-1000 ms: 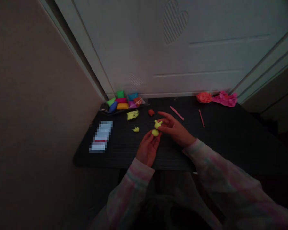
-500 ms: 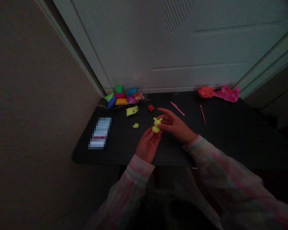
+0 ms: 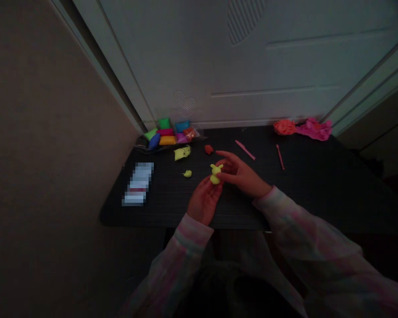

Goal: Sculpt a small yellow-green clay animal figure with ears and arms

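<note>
A small yellow clay figure with a round body, a head and two ears is held upright between my hands, above the dark table. My left hand grips its lower body from below with fingers closed. From the right, my right hand pinches it near the neck, thumb in front and index finger stretched out past the head. Left of the figure lies a small yellow clay lump. Behind that is an opened yellow clay packet, and a red-orange clay lump sits just beyond my fingers.
A clear bag of coloured clay packets lies at the back left. A pixelated rectangle is at the left edge. Two pink modelling tools, one flat and one thin, lie right. Orange and pink crumpled pieces rest against the door.
The yellow clay figure has shifted very slightly left and tilted a little in my fingers. Both hands keep nearly the same hold; the things on the table have not moved.
</note>
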The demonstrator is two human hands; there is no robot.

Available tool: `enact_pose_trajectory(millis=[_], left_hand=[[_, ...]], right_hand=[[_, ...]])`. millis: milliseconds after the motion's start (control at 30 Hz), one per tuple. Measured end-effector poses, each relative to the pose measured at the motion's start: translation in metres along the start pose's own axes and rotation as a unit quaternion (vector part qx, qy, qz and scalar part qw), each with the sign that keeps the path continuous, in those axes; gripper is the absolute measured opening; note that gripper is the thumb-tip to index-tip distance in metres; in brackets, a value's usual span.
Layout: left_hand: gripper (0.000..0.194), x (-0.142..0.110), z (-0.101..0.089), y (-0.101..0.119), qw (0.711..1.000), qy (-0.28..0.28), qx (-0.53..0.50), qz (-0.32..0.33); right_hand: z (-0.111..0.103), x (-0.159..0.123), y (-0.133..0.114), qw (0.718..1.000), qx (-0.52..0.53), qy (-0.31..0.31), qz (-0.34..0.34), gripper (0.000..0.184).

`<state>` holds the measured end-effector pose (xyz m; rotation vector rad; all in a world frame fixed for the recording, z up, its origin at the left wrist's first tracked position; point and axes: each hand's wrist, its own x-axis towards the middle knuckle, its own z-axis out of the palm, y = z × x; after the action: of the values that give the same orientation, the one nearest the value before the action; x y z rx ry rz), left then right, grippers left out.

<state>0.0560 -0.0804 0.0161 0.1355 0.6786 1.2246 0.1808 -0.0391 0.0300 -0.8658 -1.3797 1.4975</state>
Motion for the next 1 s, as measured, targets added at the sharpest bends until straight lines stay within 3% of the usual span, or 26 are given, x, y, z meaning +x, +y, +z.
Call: enact_pose_trajectory(millis=[400, 600, 1000], left_hand=[[0.010, 0.0038, -0.0022, -0.0028, 1.000, 0.012, 0.025, 0.000], [0.010, 0.0035, -0.0023, -0.0017, 1.000, 0.021, 0.023, 0.004], [0.010, 0.0030, -0.0031, -0.0031, 1.000, 0.002, 0.013, 0.018]], right_hand=[[0.0016, -0.0010, -0.0010, 1.000, -0.001, -0.014, 0.012, 0.055], [-0.0012, -0.0004, 0.0002, 1.000, 0.007, 0.004, -0.014, 0.053], [0.0016, -0.0018, -0.0002, 1.000, -0.022, -0.012, 0.003, 0.055]])
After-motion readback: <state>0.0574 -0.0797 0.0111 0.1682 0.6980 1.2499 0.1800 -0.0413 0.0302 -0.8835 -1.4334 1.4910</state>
